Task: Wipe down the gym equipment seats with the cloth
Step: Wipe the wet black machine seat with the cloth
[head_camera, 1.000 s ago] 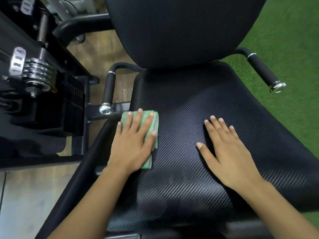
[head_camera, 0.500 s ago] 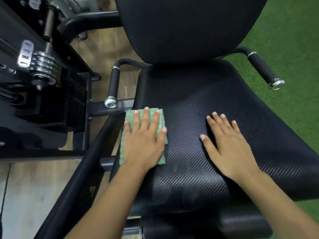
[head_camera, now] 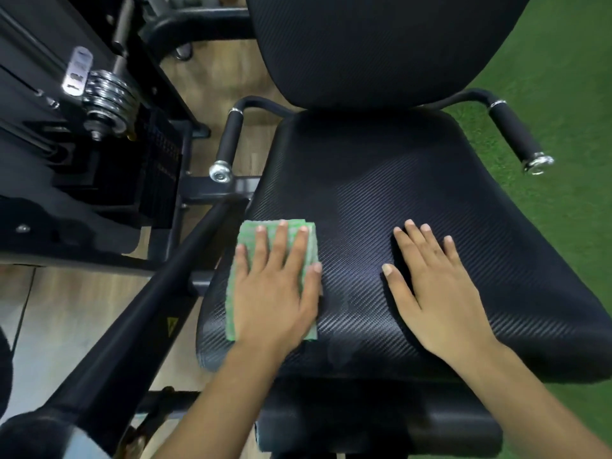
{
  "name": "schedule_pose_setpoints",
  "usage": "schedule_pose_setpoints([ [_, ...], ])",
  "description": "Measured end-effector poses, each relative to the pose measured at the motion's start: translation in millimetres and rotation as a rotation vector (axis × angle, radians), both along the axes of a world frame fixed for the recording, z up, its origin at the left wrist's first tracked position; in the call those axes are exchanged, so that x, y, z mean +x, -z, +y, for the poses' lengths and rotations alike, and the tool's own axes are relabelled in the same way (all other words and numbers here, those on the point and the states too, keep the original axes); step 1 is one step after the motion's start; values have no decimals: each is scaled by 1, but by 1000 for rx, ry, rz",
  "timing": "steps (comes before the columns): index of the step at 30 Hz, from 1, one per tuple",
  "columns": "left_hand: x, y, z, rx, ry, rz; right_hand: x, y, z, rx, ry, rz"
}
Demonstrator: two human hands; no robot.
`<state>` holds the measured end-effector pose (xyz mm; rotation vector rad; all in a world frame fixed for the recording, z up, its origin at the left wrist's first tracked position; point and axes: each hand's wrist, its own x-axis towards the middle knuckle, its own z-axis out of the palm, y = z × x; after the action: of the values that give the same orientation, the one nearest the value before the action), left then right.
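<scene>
Left hand (head_camera: 271, 289), fingers straight, presses the green cloth (head_camera: 248, 233) on the seat (head_camera: 381, 180) near its left edge; right hand (head_camera: 437, 293) lies flat mid-seat

The cloth (head_camera: 245, 236) is lying on the seat (head_camera: 414, 193) against its left edge, toward the front-left corner. The left hand (head_camera: 275, 293) is resting flat on top of the cloth. The right hand (head_camera: 437, 293) is lying flat on the middle of the seat, just right of the cloth and apart from it. The backrest (head_camera: 381, 44) is rising behind the seat's rear edge. A left handle (head_camera: 228, 140) is sticking out beside the rear-left corner and a right handle (head_camera: 516, 134) beside the rear-right corner. A frame bar (head_camera: 149, 309) is running diagonally beside the left edge, and the weight plates (head_camera: 106, 101) are sitting well left of it.
</scene>
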<state>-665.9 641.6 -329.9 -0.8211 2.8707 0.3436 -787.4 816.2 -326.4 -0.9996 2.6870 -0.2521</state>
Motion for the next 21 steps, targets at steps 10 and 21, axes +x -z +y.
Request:
schedule_pose_setpoints([
  [10, 57, 12, 31, -159, 198, 199, 2, 2, 23, -14, -60, 33],
  [21, 39, 13, 67, -173, 154, 210, 6, 3, 33, -28, -129, 57],
])
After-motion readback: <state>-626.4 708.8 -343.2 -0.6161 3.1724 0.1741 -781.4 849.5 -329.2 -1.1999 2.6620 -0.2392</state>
